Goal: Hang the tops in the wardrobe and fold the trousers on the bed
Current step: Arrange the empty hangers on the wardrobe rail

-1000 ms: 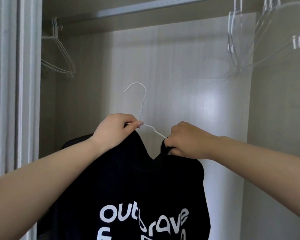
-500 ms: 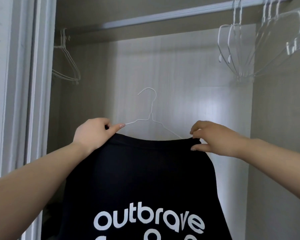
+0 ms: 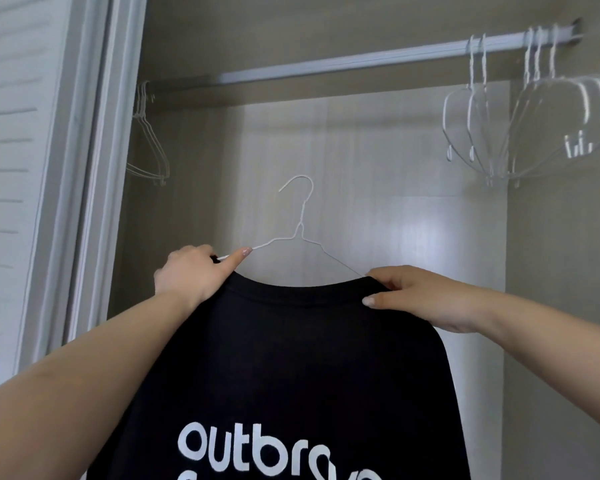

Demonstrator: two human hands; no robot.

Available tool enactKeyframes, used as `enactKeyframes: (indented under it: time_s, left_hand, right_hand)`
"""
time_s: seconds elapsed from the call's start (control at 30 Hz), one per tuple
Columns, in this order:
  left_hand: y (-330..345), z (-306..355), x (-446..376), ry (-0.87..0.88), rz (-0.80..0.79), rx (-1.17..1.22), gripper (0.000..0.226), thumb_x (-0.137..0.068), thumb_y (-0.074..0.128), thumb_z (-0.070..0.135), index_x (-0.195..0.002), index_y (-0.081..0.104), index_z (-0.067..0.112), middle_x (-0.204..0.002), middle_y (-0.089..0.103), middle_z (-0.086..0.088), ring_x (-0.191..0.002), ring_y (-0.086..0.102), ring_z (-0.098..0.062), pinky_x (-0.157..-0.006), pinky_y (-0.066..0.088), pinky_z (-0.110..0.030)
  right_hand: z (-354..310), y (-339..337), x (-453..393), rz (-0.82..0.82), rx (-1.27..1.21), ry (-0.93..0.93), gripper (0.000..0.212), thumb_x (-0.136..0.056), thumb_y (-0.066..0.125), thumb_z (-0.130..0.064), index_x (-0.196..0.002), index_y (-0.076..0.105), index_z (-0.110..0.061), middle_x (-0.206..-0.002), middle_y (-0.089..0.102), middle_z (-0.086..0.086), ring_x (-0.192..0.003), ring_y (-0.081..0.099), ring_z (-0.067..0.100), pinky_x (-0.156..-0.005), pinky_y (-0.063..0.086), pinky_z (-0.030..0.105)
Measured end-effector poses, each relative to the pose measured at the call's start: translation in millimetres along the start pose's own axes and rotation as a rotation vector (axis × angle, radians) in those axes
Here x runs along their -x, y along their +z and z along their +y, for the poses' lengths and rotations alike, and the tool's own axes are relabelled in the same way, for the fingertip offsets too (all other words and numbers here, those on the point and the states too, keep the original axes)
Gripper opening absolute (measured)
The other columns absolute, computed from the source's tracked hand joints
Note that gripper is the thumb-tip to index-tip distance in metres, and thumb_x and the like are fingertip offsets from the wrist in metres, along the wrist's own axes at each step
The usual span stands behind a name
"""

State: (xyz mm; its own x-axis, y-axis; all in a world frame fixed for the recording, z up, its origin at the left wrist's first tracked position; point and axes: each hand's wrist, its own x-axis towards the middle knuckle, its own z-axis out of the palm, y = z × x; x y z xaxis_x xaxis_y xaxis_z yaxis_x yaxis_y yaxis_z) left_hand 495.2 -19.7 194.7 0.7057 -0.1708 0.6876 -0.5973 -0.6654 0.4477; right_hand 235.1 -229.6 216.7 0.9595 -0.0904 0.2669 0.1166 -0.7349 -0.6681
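T-shirt (image 3: pixel 291 358), black with white lettering, hangs at the centre and 6 o'clock of the view, held up in front of the open wardrobe with a white wire hanger (image 3: pixel 300 230) threaded through its neck. The left hand (image 3: pixel 194 275), at about 9 o'clock from the collar, grips the left shoulder of the shirt with its forefinger laid along the hanger's left arm; the right hand (image 3: pixel 426 296), at about 3 o'clock, pinches the collar edge and right shoulder, where the hanger's right arm disappears under the cloth. The hook stands upright above the collar, well below the rail (image 3: pixel 361 60), which runs across at 12 o'clock. The step in hand looks like seating the shirt squarely on the hanger, then lifting it to the rail. To do it well, I would first draw each shoulder seam out until it sits over the end of its wire arm, so the collar is centred under the hook and neither side slides off. Then one hand should move to the neck of the hanger, just under the hook, and carry the weight, while the other steadies the cloth. The bare stretch of rail at 12 o'clock seems the best target, between the empty hangers (image 3: pixel 149 140) at 10 o'clock and the cluster (image 3: pixel 499 133) at 2 o'clock. Thin wire bends and the shirt may slip, so lift slowly and level.
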Motion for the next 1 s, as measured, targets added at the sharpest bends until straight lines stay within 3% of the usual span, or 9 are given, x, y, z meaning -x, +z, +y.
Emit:
enactKeyframes:
  time_s: [0.07, 0.17, 0.3, 0.47, 0.57, 0.63, 0.77, 0.9, 1.0]
  left_hand:
    - [-0.5, 1.7, -4.0, -0.052, -0.066, 0.081, 0.078, -0.076, 0.028, 0.084, -0.102, 0.063, 0.020, -0.104, 0.054, -0.004, -0.109, 0.049, -0.029, -0.089, 0.047, -0.044]
    - [-2.9, 10.0, -7.5, -0.101, -0.166, 0.238, 0.075, -0.079, 0.037, 0.078, -0.121, 0.058, 0.019, -0.126, 0.054, -0.010, -0.122, 0.045, -0.033, -0.100, 0.042, -0.045]
    - [-12.5, 36.5, 1.8, -0.097, -0.267, 0.693, 0.079, -0.079, 0.049, 0.073, -0.141, 0.040, 0.023, -0.145, 0.043, -0.001, -0.132, 0.042, -0.023, -0.103, 0.033, -0.031]
    - [-23.5, 71.8, 11.8, -0.007, -0.451, 0.981, 0.073, -0.074, 0.053, 0.075, -0.135, 0.046, 0.036, -0.134, 0.053, 0.011, -0.118, 0.054, -0.013, -0.090, 0.042, -0.032]
    - [-37.1, 86.2, 8.5, 0.093, -0.511, 1.155, 0.045, -0.081, 0.058, 0.063, -0.118, 0.060, 0.037, -0.109, 0.070, 0.011, -0.097, 0.068, -0.007, -0.073, 0.053, -0.024]
    - [-48.4, 94.1, 3.0, 0.130, -0.498, 1.236, 0.028, -0.086, 0.058, 0.055, -0.108, 0.063, 0.039, -0.099, 0.073, 0.011, -0.088, 0.070, -0.006, -0.065, 0.053, -0.022]
    - [-67.4, 99.6, -17.0, 0.168, -0.408, 1.275, 0.034, -0.091, 0.055, 0.049, -0.123, 0.059, 0.036, -0.110, 0.070, 0.010, -0.097, 0.068, -0.006, -0.062, 0.049, -0.017]
    - [-80.0, 99.2, -43.8, 0.176, -0.353, 1.289, 0.040, -0.090, 0.058, 0.049, -0.128, 0.056, 0.040, -0.118, 0.067, 0.012, -0.109, 0.063, -0.011, -0.092, 0.050, -0.034]
    - [-83.8, 99.5, -64.5, 0.211, -0.313, 1.300, 0.033, -0.091, 0.060, 0.043, -0.123, 0.062, 0.037, -0.115, 0.069, 0.008, -0.110, 0.063, -0.012, -0.104, 0.044, -0.039]
  right_hand:
    - [-7.1, 3.3, -5.2, 0.039, -0.173, 0.008, 0.016, -0.092, 0.058, -0.015, -0.091, 0.072, -0.022, -0.096, 0.072, 0.002, -0.087, 0.069, 0.015, -0.071, 0.054, 0.023]
    - [-19.3, 11.1, -15.9, 0.155, -0.272, 0.042, 0.016, -0.090, 0.057, -0.015, -0.091, 0.072, -0.019, -0.093, 0.073, 0.006, -0.082, 0.069, 0.017, -0.067, 0.055, 0.028]
    - [-39.2, 26.7, -38.1, 0.255, -0.360, 0.085, 0.017, -0.085, 0.057, -0.012, -0.093, 0.071, -0.010, -0.091, 0.072, 0.012, -0.077, 0.068, 0.022, -0.067, 0.055, 0.030]
    - [-71.6, 38.1, -71.8, 0.392, -0.504, 0.070, 0.014, -0.083, 0.057, -0.009, -0.087, 0.070, -0.008, -0.083, 0.069, 0.013, -0.073, 0.065, 0.025, -0.064, 0.052, 0.030]
    - [-100.0, 38.9, -96.2, 0.438, -0.632, -0.012, 0.012, -0.082, 0.055, -0.005, -0.077, 0.065, -0.006, -0.075, 0.063, 0.016, -0.065, 0.061, 0.027, -0.060, 0.049, 0.029]
    - [-118.3, 37.3, -113.2, 0.425, -0.733, -0.080, 0.009, -0.085, 0.052, -0.003, -0.079, 0.059, -0.004, -0.075, 0.056, 0.016, -0.067, 0.056, 0.028, -0.059, 0.048, 0.030]
    - [-143.1, 27.2, -146.2, 0.441, -0.776, -0.212, 0.010, -0.094, 0.053, -0.012, -0.087, 0.054, -0.005, -0.082, 0.052, 0.014, -0.071, 0.056, 0.026, -0.054, 0.052, 0.028]
    - [-162.3, 10.9, -176.6, 0.461, -0.739, -0.282, 0.015, -0.095, 0.055, -0.016, -0.086, 0.050, -0.006, -0.065, 0.047, 0.007, -0.044, 0.053, 0.013, -0.040, 0.045, 0.020]
    - [-172.4, -0.8, -202.1, 0.480, -0.703, -0.313, 0.018, -0.094, 0.056, -0.016, -0.080, 0.048, -0.008, -0.061, 0.045, 0.005, -0.046, 0.050, 0.013, -0.043, 0.044, 0.020]
